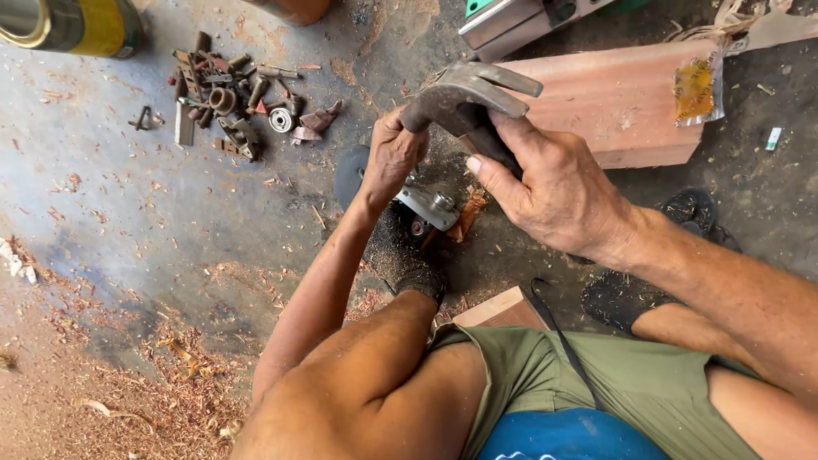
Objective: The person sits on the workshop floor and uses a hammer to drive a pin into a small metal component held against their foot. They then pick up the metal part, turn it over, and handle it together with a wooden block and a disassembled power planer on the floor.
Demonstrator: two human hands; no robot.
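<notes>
A big red wood block [630, 106] lies on the dusty floor [128, 213]. The right hand [558, 192] is closed tight around a claw hammer [469, 98], held up over the block's near end. The left hand [394, 158] pinches a small metal part [430, 204] just under the hammer. A pile of little rusty bits [230, 98] sits well apart.

Bright, even daylight; pale glare washes the concrete floor [102, 170] at nine o'clock, soft shadows pool at centre, the frame is sharp, and the edges bend slightly.
</notes>
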